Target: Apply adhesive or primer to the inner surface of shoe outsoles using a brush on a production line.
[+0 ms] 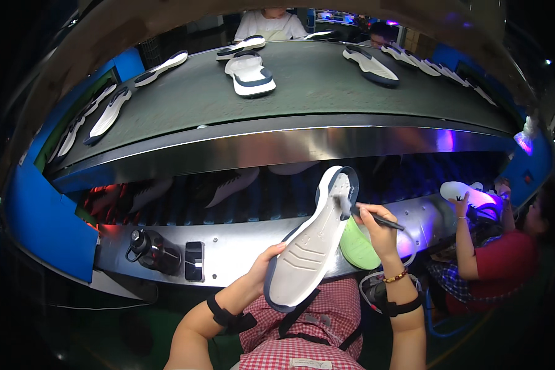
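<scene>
My left hand grips the side of a white shoe sole with a dark navy rim, holding it tilted above my lap with its inner face towards me. In my right hand is a brush with a dark handle. Its pale, blurred bristles are at the upper end of the sole's inner face. Behind the sole, close to my right hand, a light green rounded piece lies on the metal ledge; the sole hides part of it.
A dark bottle and a phone rest on the ledge. Beyond, a green conveyor belt carries several white-and-navy soles. Shoes sit on a lower roller level. At right, a co-worker holds a white shoe; another person is across the belt.
</scene>
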A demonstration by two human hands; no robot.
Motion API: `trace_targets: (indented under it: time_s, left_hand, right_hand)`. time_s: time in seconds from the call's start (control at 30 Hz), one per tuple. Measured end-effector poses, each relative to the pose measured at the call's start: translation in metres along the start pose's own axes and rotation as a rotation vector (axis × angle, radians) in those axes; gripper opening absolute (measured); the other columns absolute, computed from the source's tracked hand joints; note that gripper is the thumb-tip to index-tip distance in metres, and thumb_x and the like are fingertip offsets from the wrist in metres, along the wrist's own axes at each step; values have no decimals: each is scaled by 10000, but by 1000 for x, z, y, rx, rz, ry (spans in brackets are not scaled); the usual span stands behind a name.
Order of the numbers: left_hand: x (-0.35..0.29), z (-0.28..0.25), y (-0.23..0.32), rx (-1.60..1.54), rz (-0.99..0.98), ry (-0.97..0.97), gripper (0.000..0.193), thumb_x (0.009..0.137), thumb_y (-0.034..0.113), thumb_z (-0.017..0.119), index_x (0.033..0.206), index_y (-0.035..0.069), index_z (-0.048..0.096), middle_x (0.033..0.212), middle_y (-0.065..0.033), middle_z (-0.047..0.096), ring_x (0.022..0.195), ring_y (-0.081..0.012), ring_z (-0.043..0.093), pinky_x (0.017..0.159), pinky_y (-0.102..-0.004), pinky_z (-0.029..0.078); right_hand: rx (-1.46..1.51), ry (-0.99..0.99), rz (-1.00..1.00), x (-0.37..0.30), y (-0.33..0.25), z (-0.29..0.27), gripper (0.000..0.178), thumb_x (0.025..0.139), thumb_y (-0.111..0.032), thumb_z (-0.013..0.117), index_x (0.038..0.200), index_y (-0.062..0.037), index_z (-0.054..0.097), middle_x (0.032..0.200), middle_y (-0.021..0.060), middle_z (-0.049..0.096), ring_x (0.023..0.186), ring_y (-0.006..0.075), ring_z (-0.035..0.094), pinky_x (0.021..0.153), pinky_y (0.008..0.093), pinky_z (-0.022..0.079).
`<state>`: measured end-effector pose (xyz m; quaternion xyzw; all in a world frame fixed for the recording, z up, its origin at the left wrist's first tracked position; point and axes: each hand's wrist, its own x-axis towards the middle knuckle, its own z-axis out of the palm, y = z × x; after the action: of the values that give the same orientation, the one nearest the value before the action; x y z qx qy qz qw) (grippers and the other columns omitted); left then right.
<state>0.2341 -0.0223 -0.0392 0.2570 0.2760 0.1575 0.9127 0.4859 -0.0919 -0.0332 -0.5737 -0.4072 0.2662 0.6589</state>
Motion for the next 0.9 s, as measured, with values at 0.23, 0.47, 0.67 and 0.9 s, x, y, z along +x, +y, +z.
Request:
trace_targets:
  time_s: [0.23, 0.47, 0.67, 0.9]
  left_hand:
    - [14, -12, -9, -219, -12, -165, 580, 849, 374, 474, 1277, -11, 404, 1230, -186, 509, 1065, -298, 552, 940, -388, 429]
    - [-2, -28, 3, -96, -22, -68, 588, 852, 388, 469, 1278, -11, 403, 1212, -183, 521, 1055, -275, 553, 942, -379, 420]
    - [-65, 15, 52, 189, 262, 185, 584, 799, 423, 499, 1162, -34, 511, 1108, -172, 586, 948, -236, 599, 844, -331, 482]
    - [10, 27, 197, -257, 731, -501, 735, 837, 553, 392, 1339, 22, 310, 1307, -227, 399, 1098, -412, 486, 888, -529, 434]
  right_hand:
    - [-515, 30, -438, -55, 12, 45, 304, 710, -53, 674, 1001, 20, 625, 892, 171, 649, 828, 275, 622, 758, 327, 480]
    - [19, -533, 211, -107, -29, 29, 199, 792, -67, 572, 933, 46, 657, 894, 138, 673, 813, 199, 647, 743, 278, 492]
    - [858, -46, -26, -97, -34, -19, 292, 885, -248, 456, 879, 30, 547, 858, 225, 621, 778, 334, 628, 723, 429, 531]
    - [915, 180, 211, -90, -8, -28, 288, 889, -283, 471, 887, -11, 567, 853, 188, 636, 741, 285, 628, 678, 394, 528]
